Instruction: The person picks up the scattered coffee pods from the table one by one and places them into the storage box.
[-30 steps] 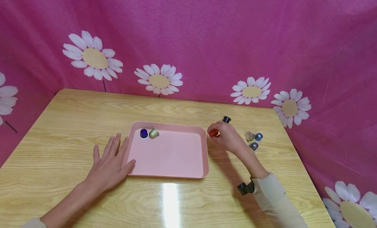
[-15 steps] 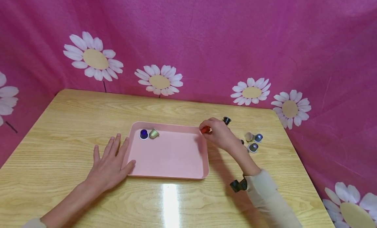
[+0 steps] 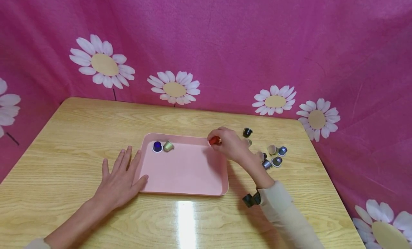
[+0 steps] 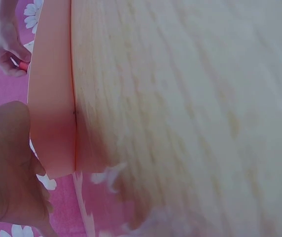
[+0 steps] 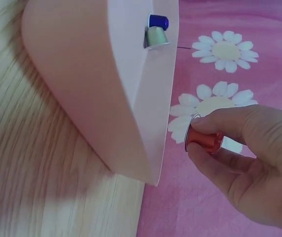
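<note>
My right hand (image 3: 229, 144), right of centre: pinching one red capsule (image 3: 214, 140) above the pink tray's (image 3: 183, 172) upper-right corner; my left hand (image 3: 118, 182), lower left: fingers spread, at the tray's left edge; tray's upper left: one blue capsule (image 3: 157, 146), one green capsule (image 3: 168, 145); frame right: further capsules (image 3: 277, 161), wooden table (image 3: 96, 124).

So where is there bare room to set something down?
Free: the pink tray between the green capsule and near rim; the table between the left hand and the backdrop. Crowded: right of the tray, where loose capsules cluster.
</note>
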Available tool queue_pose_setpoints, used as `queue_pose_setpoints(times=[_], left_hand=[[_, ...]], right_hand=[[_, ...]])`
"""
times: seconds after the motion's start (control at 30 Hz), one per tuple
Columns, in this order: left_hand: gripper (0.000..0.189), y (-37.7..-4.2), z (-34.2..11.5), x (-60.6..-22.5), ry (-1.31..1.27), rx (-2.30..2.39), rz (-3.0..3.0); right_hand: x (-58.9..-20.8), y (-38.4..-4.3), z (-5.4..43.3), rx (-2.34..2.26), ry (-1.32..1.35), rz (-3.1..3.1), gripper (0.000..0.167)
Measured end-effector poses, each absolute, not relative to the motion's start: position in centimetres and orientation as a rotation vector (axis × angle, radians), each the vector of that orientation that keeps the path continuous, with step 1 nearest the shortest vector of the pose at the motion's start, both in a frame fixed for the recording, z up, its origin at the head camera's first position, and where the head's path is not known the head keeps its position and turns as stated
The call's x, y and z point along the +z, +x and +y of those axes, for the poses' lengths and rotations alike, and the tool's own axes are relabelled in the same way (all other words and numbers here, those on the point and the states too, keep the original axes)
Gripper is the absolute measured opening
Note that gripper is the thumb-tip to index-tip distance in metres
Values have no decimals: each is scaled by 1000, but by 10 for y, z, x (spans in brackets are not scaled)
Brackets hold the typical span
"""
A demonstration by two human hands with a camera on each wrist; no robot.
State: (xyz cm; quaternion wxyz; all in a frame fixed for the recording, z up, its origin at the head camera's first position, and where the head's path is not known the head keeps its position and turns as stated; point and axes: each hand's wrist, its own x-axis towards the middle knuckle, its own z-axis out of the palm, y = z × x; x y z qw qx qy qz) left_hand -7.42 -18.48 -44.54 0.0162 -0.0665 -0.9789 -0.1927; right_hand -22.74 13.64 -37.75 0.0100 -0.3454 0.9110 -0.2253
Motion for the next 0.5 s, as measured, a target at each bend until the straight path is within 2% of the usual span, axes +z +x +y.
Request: queue_pose_setpoints(times=[0.5], left_hand=[[79, -74, -185, -446, -207, -606, -3038]], right_hand=[[-383, -231, 108, -743, -1161, 2773, 20]])
